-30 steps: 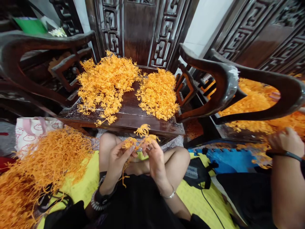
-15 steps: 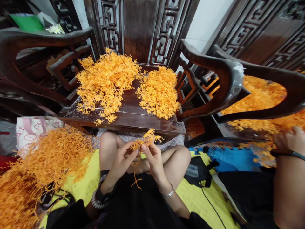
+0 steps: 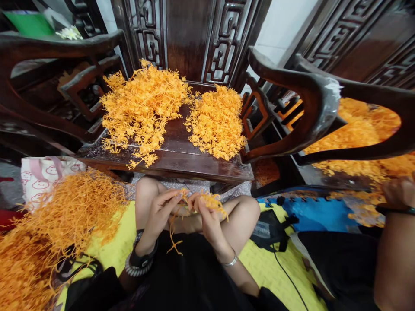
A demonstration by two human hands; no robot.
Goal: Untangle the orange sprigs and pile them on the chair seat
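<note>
Between finger and thumb of my left hand (image 3: pixel 159 214) is pinched an orange plastic strand (image 3: pixel 175 246), its loose end dangling over my black clothing. My right hand (image 3: pixel 210 220) is closed around a frilly orange plastic sprig (image 3: pixel 215 203) whose curled tips stick out to the right. Both hands work close together above my crossed legs; the exact join between the pieces is hidden by the fingers. In front, a dark wooden chair seat (image 3: pixel 181 162) bears a larger heap of curly orange sprigs (image 3: pixel 139 103) and a smaller, denser heap (image 3: pixel 217 123).
Loose orange strands (image 3: pixel 78 203) pile up at my left, beside a white bag with pink handles (image 3: pixel 40 177). A yellow mat (image 3: pixel 279 276) lies under me. At right are a black mesh bag (image 3: pixel 267 231), another person's arm (image 3: pixel 394 259) and more orange heaps (image 3: pixel 350 129).
My hands have moved slightly apart, the left one drawing the strand leftward. The sprig in my right hand has turned, its tips now pointing right and down. The view has shifted a little.
</note>
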